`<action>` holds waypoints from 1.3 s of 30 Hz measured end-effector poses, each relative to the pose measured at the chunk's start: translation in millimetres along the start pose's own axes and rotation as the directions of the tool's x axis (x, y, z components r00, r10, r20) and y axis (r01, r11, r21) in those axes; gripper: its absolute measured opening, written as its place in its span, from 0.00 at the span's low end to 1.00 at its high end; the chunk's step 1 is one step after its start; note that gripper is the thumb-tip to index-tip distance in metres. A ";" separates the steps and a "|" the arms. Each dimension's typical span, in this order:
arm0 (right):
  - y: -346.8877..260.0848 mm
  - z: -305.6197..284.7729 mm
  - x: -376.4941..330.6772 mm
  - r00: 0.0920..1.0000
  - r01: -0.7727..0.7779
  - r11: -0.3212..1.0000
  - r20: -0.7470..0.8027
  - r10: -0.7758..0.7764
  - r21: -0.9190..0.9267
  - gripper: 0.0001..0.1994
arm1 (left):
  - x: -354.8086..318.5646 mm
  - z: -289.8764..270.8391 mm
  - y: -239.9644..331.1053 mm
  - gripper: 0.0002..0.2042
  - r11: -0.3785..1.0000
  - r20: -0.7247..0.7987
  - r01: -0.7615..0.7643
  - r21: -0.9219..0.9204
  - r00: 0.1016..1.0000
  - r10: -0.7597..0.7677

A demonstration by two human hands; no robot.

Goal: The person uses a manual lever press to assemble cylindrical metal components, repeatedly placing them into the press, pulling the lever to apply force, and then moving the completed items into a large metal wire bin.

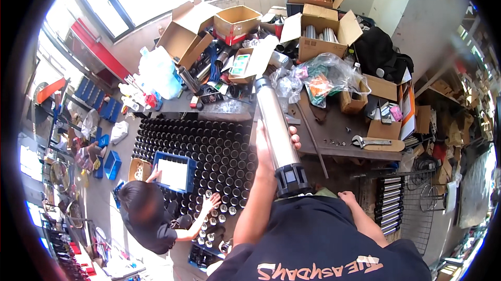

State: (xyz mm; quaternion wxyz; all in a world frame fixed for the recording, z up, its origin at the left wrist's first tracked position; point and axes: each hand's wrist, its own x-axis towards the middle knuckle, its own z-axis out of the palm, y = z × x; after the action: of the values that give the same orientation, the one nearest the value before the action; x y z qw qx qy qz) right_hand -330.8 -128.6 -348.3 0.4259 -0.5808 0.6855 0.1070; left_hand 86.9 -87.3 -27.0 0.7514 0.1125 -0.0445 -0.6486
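My left hand (265,150) is wrapped round a long silver metal cylinder (277,129) with black ends. Thumb and palm lie on its left side, and the fingertips come round on the right. The cylinder tilts, its slotted black end near my shirt and its other end toward the workbench (329,111). By my waist on the right is my right hand (346,196), mostly hidden by the shirt, so its grip does not show. To the left, another person (148,218) reaches one hand over rows of black-rimmed cylinders (219,148), the other at a blue crate (192,171).
Cardboard boxes (323,41), plastic bags (326,74) and loose parts crowd the bench. An adjustable wrench (371,142) lies near its right front edge. A metal rod (313,140) slants past the front edge. A wire rack (417,213) with stacked cylinders stands at right.
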 end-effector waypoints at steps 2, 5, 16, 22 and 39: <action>-7.2 -2.7 -5.9 0.999 0.030 1.000 -0.019 -0.029 0.010 0.21 | 7.3 4.4 -5.9 0.34 0.993 -0.004 0.066 -0.099 0.998 -0.067; -5.5 -5.5 -19.4 0.970 0.171 0.985 -0.173 -0.172 -0.019 0.21 | 15.1 5.3 -30.0 0.38 0.969 0.086 0.189 -0.159 0.980 -0.178; -97.9 -119.2 -252.4 0.850 -0.098 0.078 0.124 -0.512 0.992 0.24 | 18.9 -7.6 -241.9 0.28 0.400 -0.225 0.523 0.753 0.775 -0.591; 133.3 -111.0 -193.3 0.989 -0.107 -0.003 0.107 0.102 0.994 0.18 | -6.4 -25.2 -424.4 0.27 -0.090 -0.136 0.105 0.990 0.623 -0.770; 816.0 -24.2 75.6 0.362 -0.390 0.182 -0.031 0.932 0.903 0.32 | -93.2 -209.7 -617.0 0.20 -0.775 -0.941 0.540 0.329 0.256 -0.221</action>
State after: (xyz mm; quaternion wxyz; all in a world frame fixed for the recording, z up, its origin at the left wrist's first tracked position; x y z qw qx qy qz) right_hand -1063.2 49.4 -670.9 0.2860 0.0659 0.9341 -0.2030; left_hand -478.2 -54.5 -363.2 -0.2278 0.6795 -0.3353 -0.6116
